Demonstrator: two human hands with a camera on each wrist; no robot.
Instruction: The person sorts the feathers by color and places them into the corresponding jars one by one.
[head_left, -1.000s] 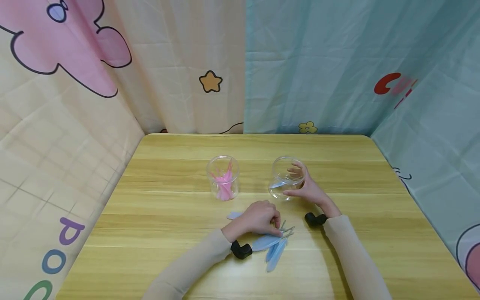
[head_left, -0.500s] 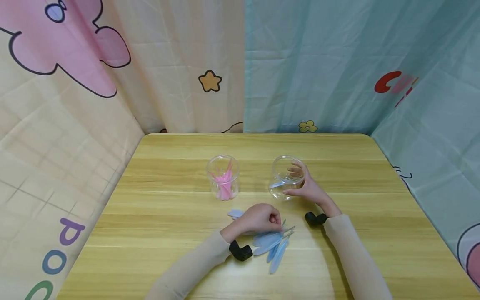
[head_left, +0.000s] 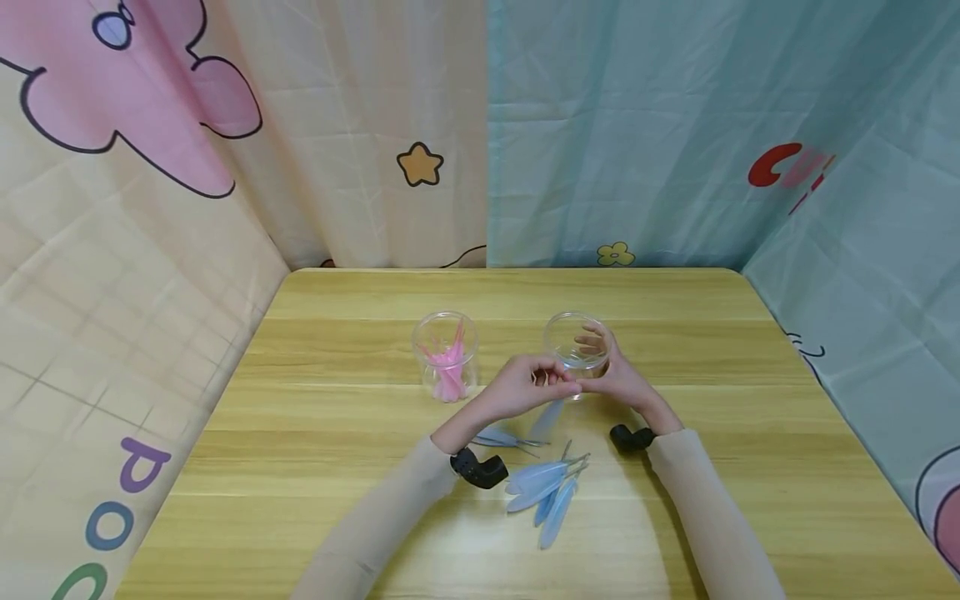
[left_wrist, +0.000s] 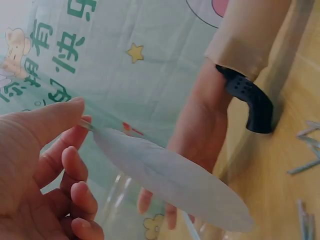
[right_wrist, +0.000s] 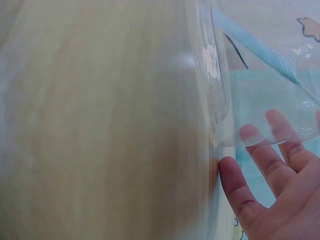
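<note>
My left hand (head_left: 525, 387) pinches a pale blue feather (left_wrist: 170, 175) by its quill, between thumb and index finger. The vane hangs downward, in front of a clear jar (head_left: 555, 320). Around the right side of that jar curls my right hand (head_left: 618, 375), thumb in front and fingers behind. One blue feather (right_wrist: 255, 45) leans inside the jar, as the right wrist view shows. Below my hands lies a loose group of blue feathers (head_left: 540, 483) on the table. Closer to my left wrist are a few more blue feathers (head_left: 497, 437).
A second clear jar (head_left: 420, 343) stands to the left on the wooden table (head_left: 337, 400), with pink feathers (head_left: 450, 371) in it. Printed curtains (head_left: 637, 125) enclose the table at the back and sides. Each wrist wears a black device (head_left: 480, 469).
From the feathers on the table my left hand has risen forward and toward the right-hand jar, lifting one blue feather. My right hand has stayed on the jar.
</note>
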